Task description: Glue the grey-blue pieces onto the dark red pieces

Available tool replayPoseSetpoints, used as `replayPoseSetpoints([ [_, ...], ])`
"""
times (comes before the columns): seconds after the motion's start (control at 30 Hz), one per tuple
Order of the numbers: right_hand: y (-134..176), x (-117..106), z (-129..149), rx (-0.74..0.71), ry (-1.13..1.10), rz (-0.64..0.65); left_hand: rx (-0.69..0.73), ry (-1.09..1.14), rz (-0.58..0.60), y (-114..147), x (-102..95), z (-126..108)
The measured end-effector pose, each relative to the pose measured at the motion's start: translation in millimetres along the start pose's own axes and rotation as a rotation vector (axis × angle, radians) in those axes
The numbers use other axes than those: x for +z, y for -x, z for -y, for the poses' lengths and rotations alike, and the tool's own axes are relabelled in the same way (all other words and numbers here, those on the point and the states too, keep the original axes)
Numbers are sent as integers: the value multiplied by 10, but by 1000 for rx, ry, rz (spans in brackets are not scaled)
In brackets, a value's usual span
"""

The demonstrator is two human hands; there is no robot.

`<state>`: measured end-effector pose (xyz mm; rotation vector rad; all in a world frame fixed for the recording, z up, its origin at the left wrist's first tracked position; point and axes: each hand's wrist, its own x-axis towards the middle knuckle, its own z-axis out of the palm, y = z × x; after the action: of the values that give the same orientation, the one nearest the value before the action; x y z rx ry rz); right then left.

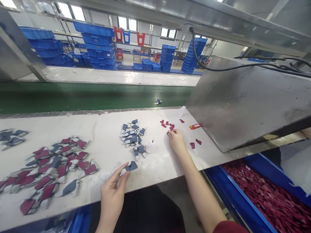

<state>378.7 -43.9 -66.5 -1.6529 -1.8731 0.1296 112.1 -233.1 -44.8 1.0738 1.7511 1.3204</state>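
Observation:
Between the thumb and fingers of my left hand (114,187), near the table's front edge, is a blue-grey piece with a pale part (132,166). My right hand (178,141) reaches further out, its fingertips pinched on a small dark red piece, mostly hidden. Just beyond those fingertips lie several flat dark red pieces (163,125). A small translucent bottle (151,147) with a thin dark tip stands between my hands. Behind it and to its left is a loose pile of blue-grey pieces (131,139).
Many red and blue-grey pieces (62,170) cover the left of the white table (102,147). A red-and-yellow packet (195,126) lies by a large metal housing (252,100). A green conveyor belt (97,97) runs behind. At lower right, a blue bin (245,194) holds dark red pieces.

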Motion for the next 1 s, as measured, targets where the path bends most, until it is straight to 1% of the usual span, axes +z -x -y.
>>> replayPoseSetpoints([
  [0.1, 44, -32, -11, -22, 8, 10, -20, 65, 14, 34, -27, -64],
  [0.2, 97, -94, -22, -18, 3, 7, -29, 77, -4, 70, -54, -97],
  [0.3, 150, -208, 1, 18, -14, -35, -32, 94, -14, 109, -75, -126],
  [0.37, 236, -323, 84, 54, -40, -84, -39, 118, -8, 137, -75, -149],
  [0.43, 407, -451, 265, 96, -85, -131, -50, 145, 2, 164, -56, -176],
  [0.5, 660, -564, 546, 111, -164, -113, -55, 169, 12, 190, -19, -203],
  [0.53, 802, -608, 712, 103, -241, -69, -50, 177, 17, 203, 5, -218],
  [0.6, 1065, -670, 1047, 129, -606, 71, -30, 174, 29, 230, 49, -251],
  [0.63, 1169, -689, 1196, 141, -737, 124, -13, 163, 34, 245, 65, -271],
  [0.67, 1248, -700, 1322, 169, -827, 174, 6, 144, 36, 262, 76, -292],
  [0.7, 1301, -706, 1421, 208, -891, 198, 25, 122, 37, 279, 81, -313],
  [0.8, 1348, -713, 1565, 266, -960, 220, 75, 56, 46, 331, 67, -370],
  [1.0, 1339, -727, 1588, 242, -931, 211, 133, -10, 39, 392, 58, -405],
])
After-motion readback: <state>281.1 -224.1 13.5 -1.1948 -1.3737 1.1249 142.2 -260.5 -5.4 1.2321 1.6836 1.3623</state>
